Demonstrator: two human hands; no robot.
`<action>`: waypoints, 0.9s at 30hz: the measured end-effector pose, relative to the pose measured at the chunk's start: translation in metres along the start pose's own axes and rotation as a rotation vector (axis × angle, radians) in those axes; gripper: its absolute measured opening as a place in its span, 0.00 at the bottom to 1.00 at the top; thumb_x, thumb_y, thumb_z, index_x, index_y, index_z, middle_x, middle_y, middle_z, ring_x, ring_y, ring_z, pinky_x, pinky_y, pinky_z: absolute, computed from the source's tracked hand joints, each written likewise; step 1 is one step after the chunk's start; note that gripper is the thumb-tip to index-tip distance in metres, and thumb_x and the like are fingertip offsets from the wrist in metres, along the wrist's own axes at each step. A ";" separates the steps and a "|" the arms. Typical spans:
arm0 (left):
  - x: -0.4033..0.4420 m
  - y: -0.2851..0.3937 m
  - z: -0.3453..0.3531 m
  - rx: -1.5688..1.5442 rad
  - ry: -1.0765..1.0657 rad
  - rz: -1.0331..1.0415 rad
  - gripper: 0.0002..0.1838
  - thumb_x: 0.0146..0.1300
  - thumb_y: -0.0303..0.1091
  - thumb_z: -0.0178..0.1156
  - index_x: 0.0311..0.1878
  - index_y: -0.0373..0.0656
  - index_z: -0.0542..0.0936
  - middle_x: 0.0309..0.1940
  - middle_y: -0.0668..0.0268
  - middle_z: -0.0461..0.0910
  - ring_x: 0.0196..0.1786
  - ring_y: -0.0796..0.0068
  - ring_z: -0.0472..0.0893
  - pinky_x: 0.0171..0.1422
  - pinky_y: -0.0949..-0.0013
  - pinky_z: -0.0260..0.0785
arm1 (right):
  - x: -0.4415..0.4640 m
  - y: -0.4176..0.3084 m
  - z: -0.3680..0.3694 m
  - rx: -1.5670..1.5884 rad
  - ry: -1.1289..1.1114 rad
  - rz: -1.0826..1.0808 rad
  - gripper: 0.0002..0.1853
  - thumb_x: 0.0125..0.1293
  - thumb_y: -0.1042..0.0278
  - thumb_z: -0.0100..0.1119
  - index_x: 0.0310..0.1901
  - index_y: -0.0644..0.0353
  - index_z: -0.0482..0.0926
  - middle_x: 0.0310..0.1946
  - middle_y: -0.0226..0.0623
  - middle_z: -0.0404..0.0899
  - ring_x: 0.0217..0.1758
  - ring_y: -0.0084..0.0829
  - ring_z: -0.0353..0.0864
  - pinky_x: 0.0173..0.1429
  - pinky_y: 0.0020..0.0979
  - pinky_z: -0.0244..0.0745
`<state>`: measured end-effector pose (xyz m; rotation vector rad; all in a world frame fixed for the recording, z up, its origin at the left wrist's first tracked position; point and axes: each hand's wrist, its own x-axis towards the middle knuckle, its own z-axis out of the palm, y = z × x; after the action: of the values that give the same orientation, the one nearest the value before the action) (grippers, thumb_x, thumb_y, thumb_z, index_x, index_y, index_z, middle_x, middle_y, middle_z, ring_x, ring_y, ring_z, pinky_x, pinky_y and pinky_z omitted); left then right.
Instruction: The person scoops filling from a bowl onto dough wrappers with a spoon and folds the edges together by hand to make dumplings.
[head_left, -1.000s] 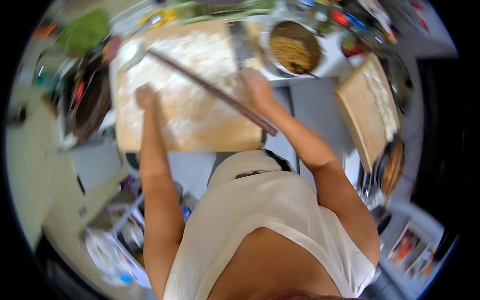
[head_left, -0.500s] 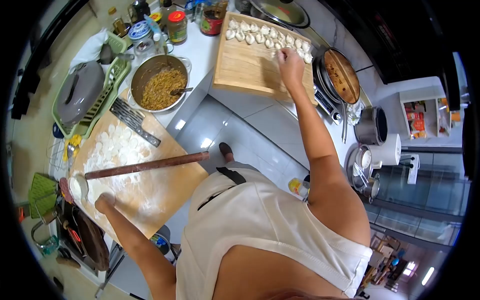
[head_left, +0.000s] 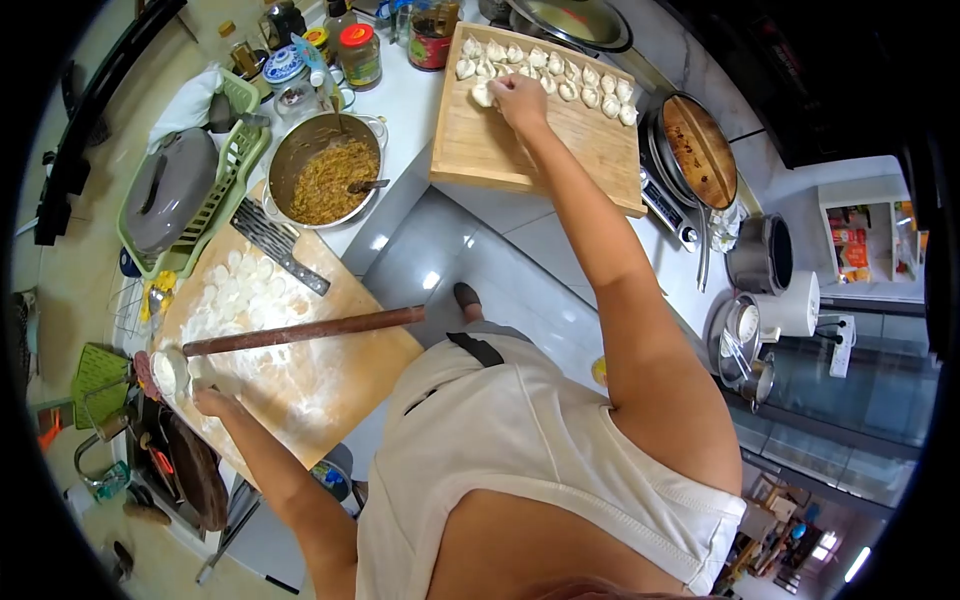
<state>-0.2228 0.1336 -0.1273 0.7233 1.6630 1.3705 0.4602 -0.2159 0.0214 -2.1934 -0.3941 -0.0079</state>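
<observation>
My right hand [head_left: 520, 100] is closed on a white dumpling [head_left: 483, 95] at the upper left of a wooden tray [head_left: 480, 160]. Rows of dumplings [head_left: 568, 90] lie along the tray's far side. My left hand [head_left: 210, 400] is over the near left part of a floured board [head_left: 370, 370], beside a bowl of flour [head_left: 170, 372]; its fingers are too small to make out, and so is anything in them. A dark rolling pin [head_left: 310, 330] lies across the board, near round dough pieces [head_left: 240, 285] and a cleaver [head_left: 280, 245].
A pot of filling [head_left: 325, 180] with a spoon stands between board and tray. Left of it is a green rack [head_left: 225, 170] with a grey lid. Jars [head_left: 358, 55] stand behind. A lidded pan [head_left: 695, 150] is right of the tray.
My right hand has moved left along the tray from the right end of the dumpling rows. The left hand has stayed near the flour bowl.
</observation>
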 end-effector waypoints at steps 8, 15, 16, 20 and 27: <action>0.044 -0.024 -0.010 -0.810 -0.426 -0.399 0.16 0.64 0.29 0.55 0.54 0.33 0.73 0.53 0.58 0.77 0.56 0.63 0.76 0.62 0.60 0.67 | 0.015 -0.008 0.031 -0.236 -0.086 -0.021 0.09 0.47 0.60 0.65 0.26 0.57 0.81 0.27 0.44 0.82 0.35 0.42 0.82 0.42 0.38 0.75; -0.072 0.032 0.033 -1.083 -0.730 -0.461 0.16 0.65 0.25 0.53 0.55 0.35 0.72 0.54 0.57 0.76 0.55 0.66 0.76 0.61 0.63 0.67 | 0.014 -0.009 0.027 -0.538 -0.078 -0.212 0.19 0.54 0.52 0.62 0.37 0.60 0.77 0.30 0.45 0.82 0.36 0.43 0.82 0.41 0.39 0.75; -0.091 0.040 0.047 -1.098 -0.638 -0.419 0.16 0.65 0.25 0.53 0.56 0.35 0.72 0.54 0.58 0.77 0.55 0.66 0.76 0.62 0.62 0.67 | 0.000 -0.030 0.019 -0.689 -0.049 -0.259 0.20 0.56 0.51 0.61 0.39 0.60 0.76 0.34 0.44 0.81 0.38 0.43 0.81 0.42 0.40 0.75; -0.138 0.054 0.073 -1.173 -0.682 -0.507 0.16 0.66 0.30 0.53 0.56 0.39 0.73 0.55 0.61 0.76 0.61 0.64 0.72 0.68 0.55 0.59 | -0.059 -0.100 0.005 -0.597 0.019 -0.590 0.17 0.62 0.54 0.57 0.43 0.59 0.76 0.41 0.43 0.77 0.41 0.44 0.79 0.42 0.41 0.74; -0.213 0.081 0.117 -1.172 -0.663 -0.544 0.18 0.68 0.32 0.51 0.58 0.36 0.67 0.60 0.57 0.71 0.62 0.59 0.69 0.69 0.51 0.60 | -0.147 -0.109 0.067 -0.727 -0.365 -1.129 0.08 0.57 0.67 0.54 0.36 0.57 0.79 0.35 0.36 0.76 0.38 0.36 0.78 0.35 0.34 0.78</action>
<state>-0.0245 0.0291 -0.0029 -0.0191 0.3153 1.2252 0.2802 -0.1435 0.0439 -2.3156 -2.0366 -0.4246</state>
